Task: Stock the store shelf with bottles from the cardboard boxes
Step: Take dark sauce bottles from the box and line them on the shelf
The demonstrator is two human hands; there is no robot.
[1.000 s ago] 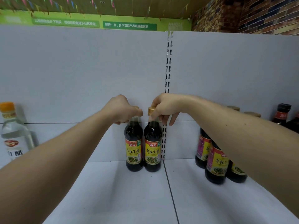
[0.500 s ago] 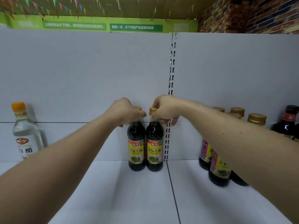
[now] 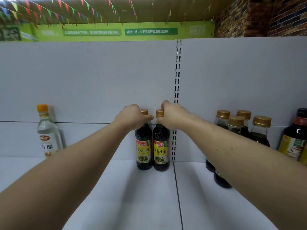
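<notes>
Two dark soy sauce bottles with gold caps and yellow labels stand upright side by side at the back of the white shelf (image 3: 149, 196), against the back panel. My left hand (image 3: 132, 116) grips the neck of the left bottle (image 3: 143, 146). My right hand (image 3: 171, 116) grips the neck of the right bottle (image 3: 161, 148), just below its cap. Both bottles rest on the shelf board, touching each other. No cardboard box is in view.
A clear vinegar bottle (image 3: 48, 133) with an orange cap stands at the back left. Several gold-capped dark bottles (image 3: 239, 128) cluster behind my right forearm, and a black-capped bottle (image 3: 295, 138) stands at the far right. A slotted upright (image 3: 177, 97) divides the back panel.
Both hands stay on the bottle necks and the bottles keep their place. The camera has lifted and shifted, bringing more of the bottles on the right into view.
</notes>
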